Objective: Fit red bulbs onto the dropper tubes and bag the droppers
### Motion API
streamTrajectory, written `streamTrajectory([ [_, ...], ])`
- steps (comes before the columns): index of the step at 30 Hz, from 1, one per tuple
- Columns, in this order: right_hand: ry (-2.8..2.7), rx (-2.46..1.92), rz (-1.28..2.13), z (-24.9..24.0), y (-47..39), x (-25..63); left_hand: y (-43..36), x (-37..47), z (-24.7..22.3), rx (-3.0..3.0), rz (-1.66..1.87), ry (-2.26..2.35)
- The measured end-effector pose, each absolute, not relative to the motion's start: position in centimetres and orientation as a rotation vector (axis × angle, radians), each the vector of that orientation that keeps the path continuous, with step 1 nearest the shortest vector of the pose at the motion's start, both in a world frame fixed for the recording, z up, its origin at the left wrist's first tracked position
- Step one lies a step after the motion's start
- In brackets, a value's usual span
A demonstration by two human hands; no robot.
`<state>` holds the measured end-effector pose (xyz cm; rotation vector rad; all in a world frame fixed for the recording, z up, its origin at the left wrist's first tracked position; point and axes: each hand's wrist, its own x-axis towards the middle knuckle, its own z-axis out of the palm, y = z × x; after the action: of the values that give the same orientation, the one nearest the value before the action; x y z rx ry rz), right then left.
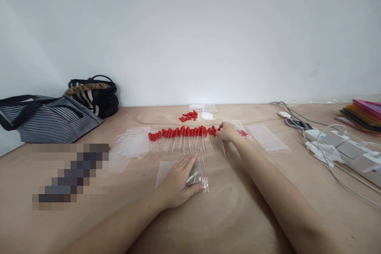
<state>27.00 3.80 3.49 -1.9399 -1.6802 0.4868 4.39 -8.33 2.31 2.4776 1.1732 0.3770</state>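
Observation:
My left hand lies on a clear zip bag with a red seal line, its thumb apart from the fingers. My right hand is closed at the right end of a row of droppers. These have red bulbs at the far side and clear, tapering tubes pointing toward me. From under my right fingers comes a dropper, its bulb mostly hidden. Beside that hand, another zip bag has red pieces in it.
Loose red bulbs and clear tubes lie near the wall. Flat clear bags are at left, and another bag at right. A striped bag stands far left; a power strip with cables lies right.

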Motion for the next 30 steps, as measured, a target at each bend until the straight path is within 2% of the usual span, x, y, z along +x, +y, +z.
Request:
streamTrajectory([
  [5,-1.626,-1.678,0.751,4.3,1.1,28.7,-8.3,4.4,2.3,2.47,0.384,1.169],
  [9,-1.298,-1.222,1.064,2.7,-2.6,28.8,-8.3,4.5,2.3,2.466,0.404,1.172],
  [13,-1.045,-1.113,1.187,0.8,-5.3,27.7,-8.4,4.7,2.5,2.47,0.422,1.172],
  [19,-0.883,-1.089,1.226,0.9,-6.4,26.3,-8.4,4.7,2.5,2.466,0.432,1.162],
  [25,-0.902,-1.115,1.064,1.0,-6.1,27.6,-8.5,4.8,2.7,2.443,0.412,1.177],
  [30,-0.9,-1.111,1.088,0.6,-6.2,27.6,-8.4,4.8,2.5,2.431,0.425,1.175],
])
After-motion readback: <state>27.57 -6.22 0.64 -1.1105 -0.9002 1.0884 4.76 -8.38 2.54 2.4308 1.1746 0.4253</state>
